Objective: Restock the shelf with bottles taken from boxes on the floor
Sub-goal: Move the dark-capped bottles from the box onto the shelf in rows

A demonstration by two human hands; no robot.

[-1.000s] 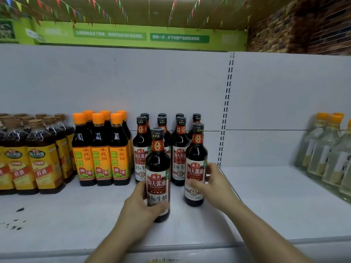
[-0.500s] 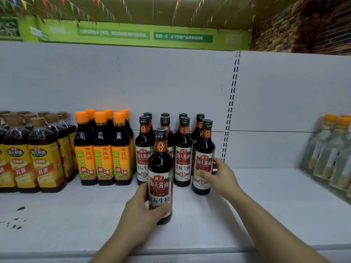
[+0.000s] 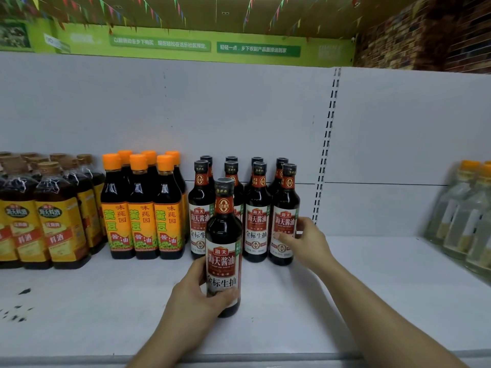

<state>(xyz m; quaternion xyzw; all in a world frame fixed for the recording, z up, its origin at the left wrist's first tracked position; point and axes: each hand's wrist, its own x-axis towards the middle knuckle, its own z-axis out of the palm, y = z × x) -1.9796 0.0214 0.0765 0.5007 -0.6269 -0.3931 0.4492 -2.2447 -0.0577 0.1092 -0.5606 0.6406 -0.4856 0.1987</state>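
A dark soy sauce bottle [image 3: 224,235] with a red-and-white label stands upright on the white shelf [image 3: 372,301], in front of a group of several matching bottles [image 3: 256,211]. My left hand [image 3: 194,298] grips its lower body from the left. My right hand [image 3: 305,241] holds another such bottle [image 3: 284,208] at the right end of the group's front row, thumb across its label and fingers round its right side.
Left of the group stand orange-capped soy bottles [image 3: 142,208] and yellow-labelled cooking wine bottles [image 3: 50,216]. Clear bottles with orange caps [image 3: 465,213] stand at the far right. A slotted upright [image 3: 328,144] splits the back panel. Bare shelf lies right of the group.
My right hand has pushed its bottle back and slightly right until it lines up with the front row. The bottle in my left hand has stayed near the front of the shelf.
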